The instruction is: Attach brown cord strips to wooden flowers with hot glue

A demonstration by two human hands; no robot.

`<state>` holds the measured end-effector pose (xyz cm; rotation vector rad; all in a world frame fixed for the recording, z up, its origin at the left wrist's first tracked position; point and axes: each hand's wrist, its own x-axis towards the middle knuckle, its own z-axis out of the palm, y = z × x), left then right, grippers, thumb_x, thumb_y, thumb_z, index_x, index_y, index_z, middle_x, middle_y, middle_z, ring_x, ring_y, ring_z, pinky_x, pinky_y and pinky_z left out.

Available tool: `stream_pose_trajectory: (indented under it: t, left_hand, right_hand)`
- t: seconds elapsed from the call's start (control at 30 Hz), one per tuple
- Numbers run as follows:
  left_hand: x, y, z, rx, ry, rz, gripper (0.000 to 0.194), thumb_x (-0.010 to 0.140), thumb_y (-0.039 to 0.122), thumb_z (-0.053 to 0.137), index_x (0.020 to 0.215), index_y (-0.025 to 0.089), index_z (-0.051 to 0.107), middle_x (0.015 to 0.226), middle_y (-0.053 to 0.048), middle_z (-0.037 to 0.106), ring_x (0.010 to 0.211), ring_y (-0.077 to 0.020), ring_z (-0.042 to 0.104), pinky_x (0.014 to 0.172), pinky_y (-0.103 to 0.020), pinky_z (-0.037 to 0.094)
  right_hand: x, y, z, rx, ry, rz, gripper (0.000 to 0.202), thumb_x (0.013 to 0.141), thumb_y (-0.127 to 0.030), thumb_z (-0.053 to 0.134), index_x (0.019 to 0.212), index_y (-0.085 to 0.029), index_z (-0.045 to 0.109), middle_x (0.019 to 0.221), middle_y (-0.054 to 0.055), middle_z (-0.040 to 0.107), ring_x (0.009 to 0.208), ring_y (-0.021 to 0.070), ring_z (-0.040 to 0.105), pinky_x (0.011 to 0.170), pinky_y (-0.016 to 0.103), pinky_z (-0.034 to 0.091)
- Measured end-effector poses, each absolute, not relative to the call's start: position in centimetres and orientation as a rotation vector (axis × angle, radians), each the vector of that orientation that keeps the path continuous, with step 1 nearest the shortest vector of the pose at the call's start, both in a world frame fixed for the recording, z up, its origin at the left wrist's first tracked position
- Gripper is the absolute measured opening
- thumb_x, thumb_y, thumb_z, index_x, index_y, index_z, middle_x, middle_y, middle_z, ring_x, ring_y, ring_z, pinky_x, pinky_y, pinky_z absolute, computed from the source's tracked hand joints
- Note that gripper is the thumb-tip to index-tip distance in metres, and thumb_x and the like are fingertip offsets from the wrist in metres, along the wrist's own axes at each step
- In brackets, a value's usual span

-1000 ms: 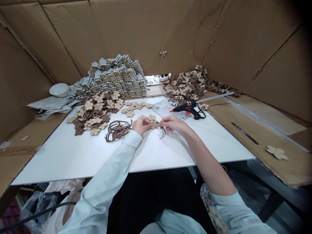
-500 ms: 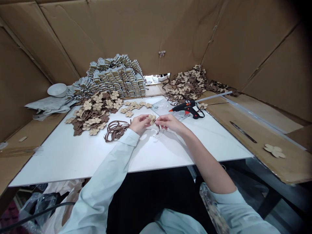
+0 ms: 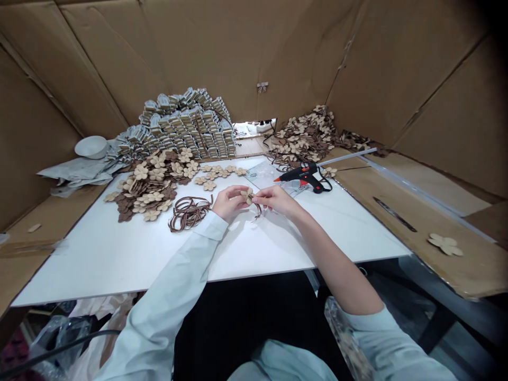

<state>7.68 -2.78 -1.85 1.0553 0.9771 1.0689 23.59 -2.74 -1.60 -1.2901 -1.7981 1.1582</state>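
Note:
Between my two hands, just above the white board [image 3: 270,248], is a small beige flower cutout [image 3: 248,196]. My left hand [image 3: 229,202] pinches the flower from the left side. At its right edge, my right hand [image 3: 278,200] has its fingertips closed on a thin brown cord [image 3: 259,210], which hangs down below them in a short loop. A coil of brown cord [image 3: 189,214] lies on the board beside my left wrist. Farther left is a heap of beige and brown flower cutouts [image 3: 148,185], with several more flowers [image 3: 218,172] spread behind my left hand.
A black glue gun [image 3: 304,177] with an orange tip lies behind my right hand. Stacked small packets [image 3: 186,127] stand at the back, and corded flowers [image 3: 307,132] are piled back right. A white bowl [image 3: 91,147] sits at left; a blade [image 3: 395,214] lies at right.
The flower has turned slightly between my fingers, and a brown strip now shows across its middle. Both hands stay in nearly the same place; the view has shifted a little.

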Motion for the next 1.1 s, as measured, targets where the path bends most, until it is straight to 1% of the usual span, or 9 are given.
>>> stream_pose_trajectory:
  t: [0.2,0.33,0.43,0.67,0.83,0.97,1.1]
  left_hand:
    - [7.8,-2.6,-2.3,1.086,1.008,1.093,0.023,0.054,0.017,0.065,0.075,0.011,0.059,0.073,-0.003,0.063,0.062,-0.0101,0.058,0.069,-0.031,0.049]
    - [7.8,-2.6,-2.7,1.177,1.002,1.086,0.031,0.052,0.027,0.07,0.076,0.012,0.058,0.068,-0.003,0.062,0.061,-0.0114,0.058,0.066,-0.03,0.049]
    - [7.7,-2.4,-3.2,1.299,1.041,1.114,0.035,0.05,0.03,0.072,0.076,0.012,0.057,0.066,-0.002,0.061,0.059,-0.0113,0.057,0.062,-0.028,0.048]
    - [7.6,-2.0,-3.7,1.361,1.043,1.179,0.028,0.052,0.029,0.071,0.07,0.013,0.057,0.063,-0.002,0.06,0.058,-0.0103,0.056,0.061,-0.024,0.044]
    - [7.7,-2.3,-3.2,1.23,1.045,1.223,0.03,0.047,0.029,0.072,0.067,0.013,0.056,0.062,0.0,0.058,0.054,-0.0074,0.051,0.056,-0.022,0.042]
    - [7.7,-2.3,-3.1,1.118,1.023,1.235,0.033,0.045,0.029,0.074,0.067,0.013,0.055,0.062,0.0,0.059,0.055,-0.0073,0.052,0.057,-0.022,0.042]
    - [7.6,-2.2,-3.1,1.069,1.007,1.233,0.034,0.044,0.028,0.074,0.068,0.013,0.054,0.062,0.0,0.06,0.058,-0.0085,0.055,0.059,-0.023,0.043]
  right_hand:
    - [23.5,-2.9,-1.6,-1.338,-1.853,1.089,0.026,0.064,-0.035,0.054,0.069,-0.011,0.063,0.053,-0.001,0.05,0.049,0.0073,0.039,0.05,0.022,0.03]
    - [23.5,-2.9,-1.8,-1.346,-1.885,1.078,0.026,0.065,-0.034,0.053,0.07,-0.011,0.063,0.051,-0.002,0.049,0.049,0.0073,0.039,0.05,0.022,0.03]
    - [23.5,-2.8,-1.9,-1.354,-1.916,1.066,0.026,0.066,-0.034,0.052,0.07,-0.011,0.063,0.051,-0.002,0.049,0.049,0.0075,0.039,0.049,0.022,0.028]
    - [23.3,-3.0,-1.7,-1.321,-1.904,1.105,0.026,0.065,-0.032,0.052,0.07,-0.01,0.064,0.051,-0.001,0.051,0.048,0.0071,0.038,0.047,0.021,0.027]
    - [23.1,-3.5,-1.2,-1.341,-1.852,1.179,0.024,0.061,-0.033,0.057,0.067,-0.01,0.063,0.057,0.001,0.056,0.052,0.0081,0.043,0.05,0.021,0.03]
    - [22.9,-3.8,-0.8,-1.369,-1.868,1.128,0.024,0.06,-0.034,0.058,0.061,-0.01,0.062,0.052,-0.001,0.052,0.051,0.0075,0.04,0.051,0.021,0.029]
    - [22.8,-3.9,-0.6,-1.41,-1.875,1.116,0.025,0.06,-0.034,0.058,0.062,-0.01,0.063,0.051,-0.002,0.051,0.052,0.0074,0.038,0.051,0.022,0.028]
